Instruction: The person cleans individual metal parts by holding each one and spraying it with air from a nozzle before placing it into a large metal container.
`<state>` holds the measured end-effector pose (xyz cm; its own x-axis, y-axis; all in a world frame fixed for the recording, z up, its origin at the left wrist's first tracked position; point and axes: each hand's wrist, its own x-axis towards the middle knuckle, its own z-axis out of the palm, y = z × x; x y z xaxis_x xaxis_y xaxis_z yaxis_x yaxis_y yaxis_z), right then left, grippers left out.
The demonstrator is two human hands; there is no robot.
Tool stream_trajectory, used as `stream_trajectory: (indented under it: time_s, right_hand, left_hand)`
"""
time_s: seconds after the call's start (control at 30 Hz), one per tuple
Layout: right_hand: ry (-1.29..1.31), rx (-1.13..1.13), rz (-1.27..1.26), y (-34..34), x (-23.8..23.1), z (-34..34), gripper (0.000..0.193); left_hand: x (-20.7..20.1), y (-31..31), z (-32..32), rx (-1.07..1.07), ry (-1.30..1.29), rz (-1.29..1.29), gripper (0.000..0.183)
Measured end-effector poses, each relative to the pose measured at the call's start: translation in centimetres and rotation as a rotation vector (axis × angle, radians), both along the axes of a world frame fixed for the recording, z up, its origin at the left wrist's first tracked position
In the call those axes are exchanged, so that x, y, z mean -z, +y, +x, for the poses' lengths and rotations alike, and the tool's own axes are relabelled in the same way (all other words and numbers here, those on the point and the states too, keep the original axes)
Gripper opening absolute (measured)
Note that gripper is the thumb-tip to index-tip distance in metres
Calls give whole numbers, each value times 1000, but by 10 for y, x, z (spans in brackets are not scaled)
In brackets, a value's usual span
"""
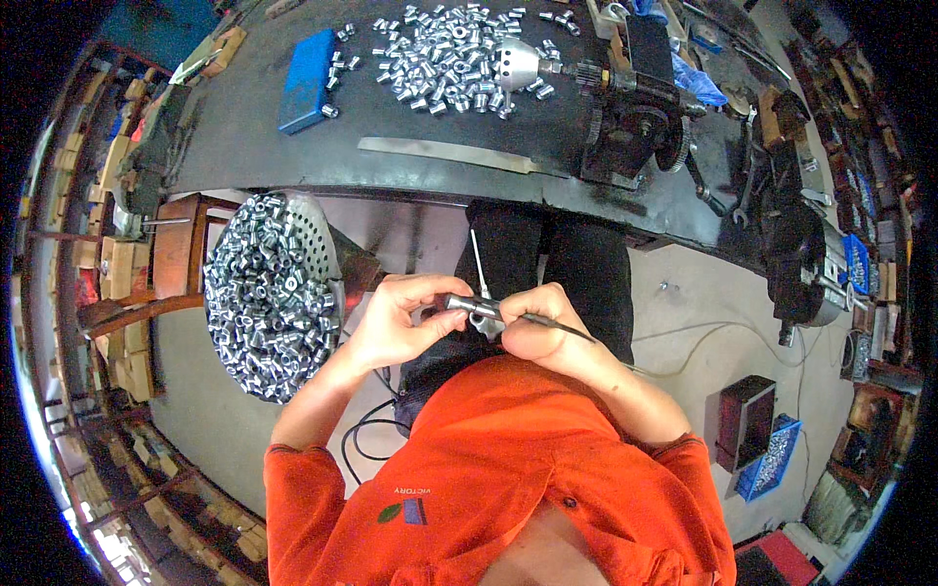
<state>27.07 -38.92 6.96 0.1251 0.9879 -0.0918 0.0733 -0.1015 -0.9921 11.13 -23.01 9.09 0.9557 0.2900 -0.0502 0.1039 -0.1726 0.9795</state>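
Over my lap, my left hand (405,317) pinches a small shiny metal sleeve (457,304) between thumb and fingertips. My right hand (542,322) is closed round a slim dark rod-shaped tool (557,324), whose near end sticks out past the palm. The tool's other end meets the sleeve; whether it sits inside cannot be made out. A thin pale rod (480,262) rises from between the hands, and what holds it is hidden. To the left of my left hand, a perforated metal basket (315,234) is heaped with metal sleeves (264,303).
Ahead is a dark workbench (234,146) with a pile of sleeves (440,63), a blue block-like box (308,78) and a flat metal strip (445,153). A geared machine (640,127) with a crank stands right. A wooden chair (181,244) is left; a blue crate (772,457) lies right.
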Motion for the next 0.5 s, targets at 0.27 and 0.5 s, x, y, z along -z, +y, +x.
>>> stream_trajectory:
  time_s: [0.27,0.5]
  right_hand:
    - [105,110,-84,-24,13,18,27]
    - [-255,-29,443,-23,-39,5,36]
  left_hand:
    - [-1,25,4,-103,-121,218,15]
    - [23,35,6,-243,-63,839,27]
